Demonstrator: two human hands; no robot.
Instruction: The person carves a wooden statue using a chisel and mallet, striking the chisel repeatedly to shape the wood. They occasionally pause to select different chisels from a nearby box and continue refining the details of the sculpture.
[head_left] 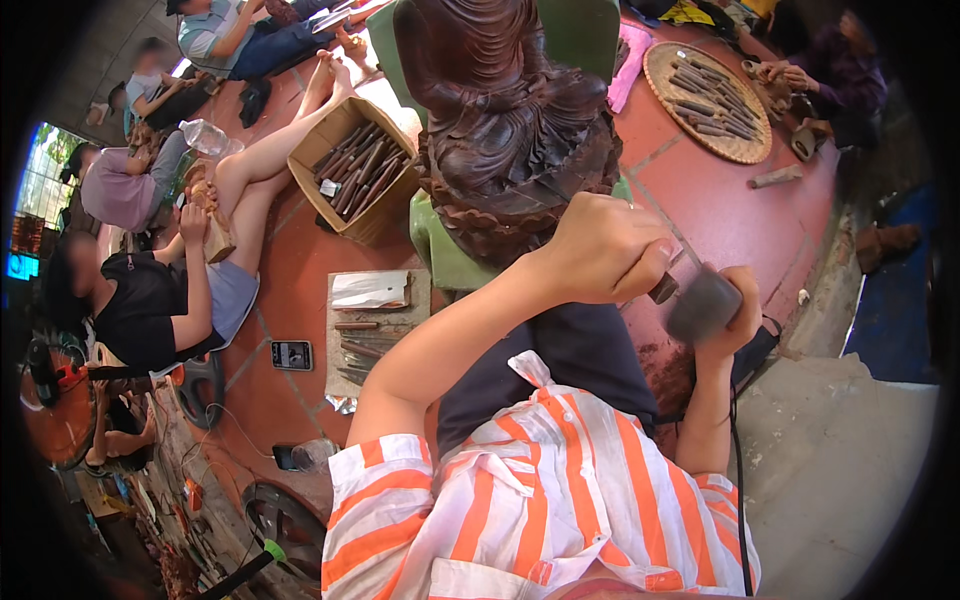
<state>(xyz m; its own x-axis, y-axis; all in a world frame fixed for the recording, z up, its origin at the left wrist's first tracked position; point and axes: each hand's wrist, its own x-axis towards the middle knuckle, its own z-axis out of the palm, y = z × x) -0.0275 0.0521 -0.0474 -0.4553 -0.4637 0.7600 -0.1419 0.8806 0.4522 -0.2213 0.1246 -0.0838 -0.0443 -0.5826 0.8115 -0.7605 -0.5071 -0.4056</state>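
Left hand (612, 245): closed around tool handle (664, 290), near carved statue (515, 150)
Right hand (740, 312): curled around blurred dark block (702, 308)
Phone (292, 355): screen print too small to read

A glossy dark-brown carved statue (525, 130), a seated figure in folded robes above a petalled base, sits upright on a green support (437, 243). A chisel (663, 290) shows only its dark butt end below the left hand (608, 250). The blocky dark mallet (703, 306), motion-blurred in the right hand (743, 308), is just beside that butt.
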